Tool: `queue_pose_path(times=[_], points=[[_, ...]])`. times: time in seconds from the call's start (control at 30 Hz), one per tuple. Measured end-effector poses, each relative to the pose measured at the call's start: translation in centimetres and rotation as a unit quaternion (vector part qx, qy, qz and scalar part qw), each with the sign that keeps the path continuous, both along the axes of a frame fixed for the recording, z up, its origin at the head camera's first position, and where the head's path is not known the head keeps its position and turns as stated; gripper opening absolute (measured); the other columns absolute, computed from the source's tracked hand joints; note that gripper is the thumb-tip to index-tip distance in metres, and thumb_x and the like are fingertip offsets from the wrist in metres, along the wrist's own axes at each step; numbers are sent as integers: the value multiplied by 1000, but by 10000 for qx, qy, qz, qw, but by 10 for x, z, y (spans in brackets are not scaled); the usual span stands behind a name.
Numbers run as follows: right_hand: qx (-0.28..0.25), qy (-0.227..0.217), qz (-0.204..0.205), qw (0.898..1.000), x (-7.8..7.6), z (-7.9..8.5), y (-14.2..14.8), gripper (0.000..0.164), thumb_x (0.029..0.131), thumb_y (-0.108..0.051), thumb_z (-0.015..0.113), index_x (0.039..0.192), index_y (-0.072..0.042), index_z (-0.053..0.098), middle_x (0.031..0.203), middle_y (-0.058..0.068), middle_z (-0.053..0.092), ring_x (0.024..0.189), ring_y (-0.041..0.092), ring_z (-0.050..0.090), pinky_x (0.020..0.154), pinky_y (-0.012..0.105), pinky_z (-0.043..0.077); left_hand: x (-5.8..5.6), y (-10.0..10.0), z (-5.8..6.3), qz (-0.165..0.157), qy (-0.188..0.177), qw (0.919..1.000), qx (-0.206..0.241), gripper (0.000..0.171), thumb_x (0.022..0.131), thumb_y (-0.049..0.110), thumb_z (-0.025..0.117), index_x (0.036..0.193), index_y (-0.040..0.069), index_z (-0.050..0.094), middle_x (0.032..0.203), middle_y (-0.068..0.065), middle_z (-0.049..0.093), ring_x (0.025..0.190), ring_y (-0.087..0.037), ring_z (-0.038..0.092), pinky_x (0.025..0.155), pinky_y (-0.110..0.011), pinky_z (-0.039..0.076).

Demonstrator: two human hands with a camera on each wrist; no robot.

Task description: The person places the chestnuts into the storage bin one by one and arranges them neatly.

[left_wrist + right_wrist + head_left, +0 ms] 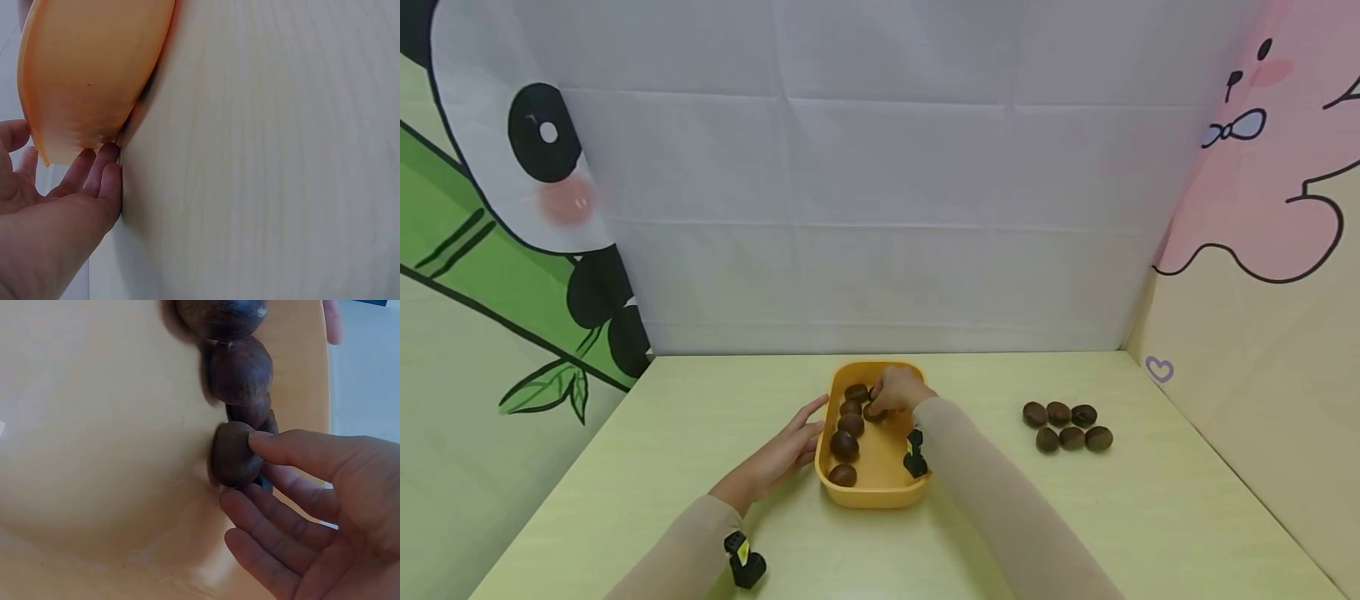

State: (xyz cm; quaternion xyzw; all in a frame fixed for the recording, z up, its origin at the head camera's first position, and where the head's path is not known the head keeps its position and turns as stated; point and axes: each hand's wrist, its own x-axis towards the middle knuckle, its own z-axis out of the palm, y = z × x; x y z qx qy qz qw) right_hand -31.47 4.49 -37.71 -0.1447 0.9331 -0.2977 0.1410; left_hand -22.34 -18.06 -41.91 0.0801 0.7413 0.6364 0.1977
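Observation:
A yellow plastic tray (880,467) stands on the table with a column of brown chestnuts (844,446) along its left side. Inside its far end, my right hand (901,389) pinches one chestnut (234,456) between thumb and fingers, close above the tray floor. More chestnuts (240,372) sit right beside it in the right wrist view. My left hand (782,454) rests against the tray's left outer wall. In the left wrist view its extended fingers (100,169) touch the orange-looking wall (94,75) near the tabletop.
To the right of the tray, several more chestnuts (1067,427) lie in two rows on the pale wooden table (1150,517). A white cloth backdrop (887,208) rises behind the table, with cartoon-printed panels on both sides. Each wrist wears a small black camera.

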Motion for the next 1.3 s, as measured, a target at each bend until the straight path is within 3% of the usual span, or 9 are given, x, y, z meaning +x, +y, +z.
queue_pose_path(times=[0.23, 0.37, 0.63, 0.77, 1.07, 1.3], points=[[-188, -133, 39, 9997, -2, 10, 6, 22, 86, -16, 80, 106, -6, 75, 91, 2, 68, 89, 25, 67, 82, 43, 56, 1, 0, 0, 44, 1, 10000, -23, 62, 108, 41, 40, 162, 30, 10, 159, -25, 26, 137, -40, 43, 116, -51, 27], [-279, -47, 153, 9995, -1, 18, 11, 22, 87, -13, 77, 107, -5, 76, 91, 1, 68, 94, 29, 67, 86, 45, 55, 1, 0, 0, 12, 16, 10000, -19, 61, 109, 41, 39, 162, 30, 10, 159, -25, 27, 138, -40, 42, 116, -51, 27], [-165, 306, 627, 9974, -1, 29, 30, 31, 89, -17, 77, 117, -5, 74, 101, 3, 70, 90, 23, 68, 81, 36, 56, 1, 1, 0, 18, 12, 10000, 21, 61, 109, 39, 39, 162, 29, 10, 159, -25, 26, 138, -40, 42, 116, -52, 26], [-43, 474, 751, 9960, -1, 33, 42, 32, 89, -19, 78, 118, -6, 73, 109, 6, 69, 94, 22, 67, 85, 38, 55, 0, 1, -1, -3, 13, 10000, 20, 61, 109, 40, 38, 162, 29, 10, 159, -25, 26, 138, -40, 42, 117, -52, 26], [-55, 685, 813, 9943, 2, 38, 84, 33, 89, -20, 77, 117, -3, 72, 107, 6, 70, 100, 25, 65, 88, 42, 54, 1, 1, 1, -56, 37, 10000, 64, 60, 110, 37, 37, 162, 27, 9, 158, -25, 27, 137, -39, 43, 117, -51, 25], [-101, 585, 499, 9970, 0, 32, 130, 31, 90, -20, 76, 115, -4, 72, 103, 5, 70, 96, 24, 65, 88, 45, 54, 0, 0, 0, -89, 68, 9999, 88, 60, 110, 36, 38, 162, 27, 9, 157, -25, 29, 136, -37, 45, 116, -50, 27]])
